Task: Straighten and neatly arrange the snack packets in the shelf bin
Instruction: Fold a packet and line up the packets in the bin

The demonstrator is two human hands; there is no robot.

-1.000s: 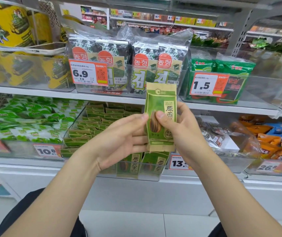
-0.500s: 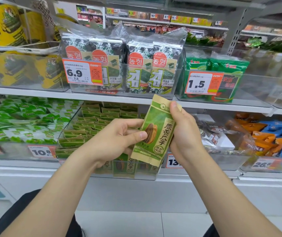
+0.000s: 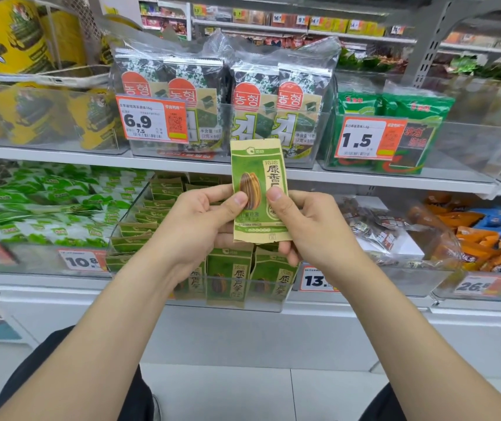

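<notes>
Dark cloth over the knees sits at 7 and 5 o'clock, nearest the camera, and two bare forearms rise from there to meet at the centre. The left hand and the right hand both pinch one sunflower-seed packet, thumbs pressed on its printed face, fingers curled behind. Half a second ago that packet leaned over, with the right hand gripping its top corner. Now it stands upright, face to the camera, with both hands gripping it low. I judge that it is squared up and ready to go back into the row, front outward.

Just below and behind the hands, at 6 o'clock, is the clear shelf bin. The standing packets line its front wall, and more rows run back toward 9 o'clock, looking less even.

The held packet reads 洽洽 at the top and 原香 down its side, with the lower characters under the right thumb. The bin's front packets show 原香瓜子. At 5 o'clock the price tag reads 13., the rest hidden. At 8 o'clock the neighbouring tag reads 10.8. Farther up, at 12 o'clock, seaweed packs bear 농형, flanked by the 6.9 tag and the 1.5 tag.
</notes>
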